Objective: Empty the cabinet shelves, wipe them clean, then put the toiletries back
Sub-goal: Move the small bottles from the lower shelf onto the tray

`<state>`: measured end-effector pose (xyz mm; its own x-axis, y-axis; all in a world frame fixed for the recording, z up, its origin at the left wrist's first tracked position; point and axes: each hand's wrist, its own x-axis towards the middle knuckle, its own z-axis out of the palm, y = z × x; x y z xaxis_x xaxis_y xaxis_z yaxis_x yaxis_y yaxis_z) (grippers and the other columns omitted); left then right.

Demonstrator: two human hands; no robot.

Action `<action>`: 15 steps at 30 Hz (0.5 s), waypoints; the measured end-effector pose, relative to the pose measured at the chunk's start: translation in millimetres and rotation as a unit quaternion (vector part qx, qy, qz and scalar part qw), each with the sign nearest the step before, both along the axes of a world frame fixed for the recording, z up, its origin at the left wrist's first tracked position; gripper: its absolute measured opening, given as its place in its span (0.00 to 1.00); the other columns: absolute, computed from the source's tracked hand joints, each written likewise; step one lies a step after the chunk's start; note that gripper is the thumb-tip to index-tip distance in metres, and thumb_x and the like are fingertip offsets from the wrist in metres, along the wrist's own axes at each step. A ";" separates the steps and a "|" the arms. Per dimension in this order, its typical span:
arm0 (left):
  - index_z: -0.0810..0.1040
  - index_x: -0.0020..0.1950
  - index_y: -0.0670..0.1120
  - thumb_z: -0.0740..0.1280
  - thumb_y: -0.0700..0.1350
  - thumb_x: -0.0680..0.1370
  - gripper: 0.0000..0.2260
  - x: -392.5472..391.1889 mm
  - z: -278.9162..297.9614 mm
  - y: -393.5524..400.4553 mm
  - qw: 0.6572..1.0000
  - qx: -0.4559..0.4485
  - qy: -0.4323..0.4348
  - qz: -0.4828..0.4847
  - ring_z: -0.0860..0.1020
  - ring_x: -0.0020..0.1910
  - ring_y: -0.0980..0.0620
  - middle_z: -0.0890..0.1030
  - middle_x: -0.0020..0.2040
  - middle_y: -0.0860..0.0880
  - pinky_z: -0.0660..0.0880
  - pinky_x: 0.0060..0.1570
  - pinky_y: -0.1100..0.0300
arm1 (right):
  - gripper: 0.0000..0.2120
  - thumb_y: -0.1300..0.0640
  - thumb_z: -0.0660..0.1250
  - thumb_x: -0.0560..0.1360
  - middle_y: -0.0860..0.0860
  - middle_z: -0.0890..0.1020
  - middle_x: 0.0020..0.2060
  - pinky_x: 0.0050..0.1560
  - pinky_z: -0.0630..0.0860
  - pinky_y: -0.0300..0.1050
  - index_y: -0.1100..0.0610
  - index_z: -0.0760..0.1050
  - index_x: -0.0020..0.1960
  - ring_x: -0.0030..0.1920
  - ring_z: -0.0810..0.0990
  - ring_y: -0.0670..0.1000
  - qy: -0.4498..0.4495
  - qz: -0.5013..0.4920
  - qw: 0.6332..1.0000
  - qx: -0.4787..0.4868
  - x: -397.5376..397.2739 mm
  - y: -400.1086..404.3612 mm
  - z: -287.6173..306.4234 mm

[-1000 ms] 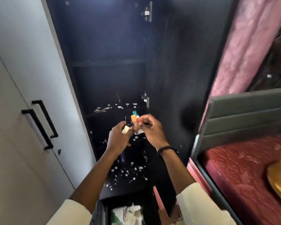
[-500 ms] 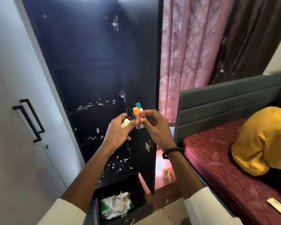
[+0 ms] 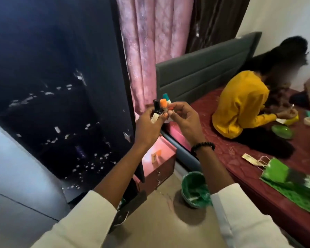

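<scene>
Bottles (image 3: 162, 108), a small bunch of them, sit up in the air between both hands, in front of the dark cabinet (image 3: 61, 104) and near the bed (image 3: 240, 154). They look light, hard and a bit slippery, so holding them low around the middle seems best. The left hand (image 3: 148, 128) curls tight around them. The right hand (image 3: 183, 122) pinches their tops.
</scene>
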<state>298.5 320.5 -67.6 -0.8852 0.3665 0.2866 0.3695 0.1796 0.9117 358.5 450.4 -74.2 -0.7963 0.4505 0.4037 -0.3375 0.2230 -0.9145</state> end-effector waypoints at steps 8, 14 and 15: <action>0.77 0.60 0.49 0.70 0.52 0.77 0.14 -34.6 -91.9 70.4 0.991 -0.015 -0.129 0.017 0.78 0.36 0.59 0.80 0.49 0.54 0.79 0.29 0.62 | 0.07 0.69 0.68 0.75 0.53 0.83 0.47 0.47 0.80 0.41 0.63 0.78 0.53 0.45 0.82 0.44 -0.096 -0.022 0.993 -0.064 -44.5 61.9 -94.8; 0.78 0.62 0.49 0.71 0.53 0.76 0.17 -99.8 -226.3 138.4 0.974 -0.081 -0.200 0.073 0.78 0.52 0.55 0.82 0.54 0.54 0.72 0.46 0.66 | 0.13 0.69 0.69 0.74 0.48 0.83 0.45 0.48 0.78 0.43 0.50 0.77 0.46 0.45 0.81 0.45 -0.210 -0.024 0.975 -0.074 -128.1 131.7 -226.2; 0.79 0.62 0.48 0.72 0.52 0.76 0.16 -112.7 -251.2 151.2 0.969 -0.091 -0.213 0.084 0.79 0.53 0.54 0.82 0.56 0.53 0.71 0.46 0.66 | 0.12 0.69 0.69 0.74 0.47 0.82 0.44 0.47 0.78 0.41 0.51 0.77 0.46 0.44 0.81 0.43 -0.229 -0.021 0.970 -0.074 -144.4 143.8 -249.7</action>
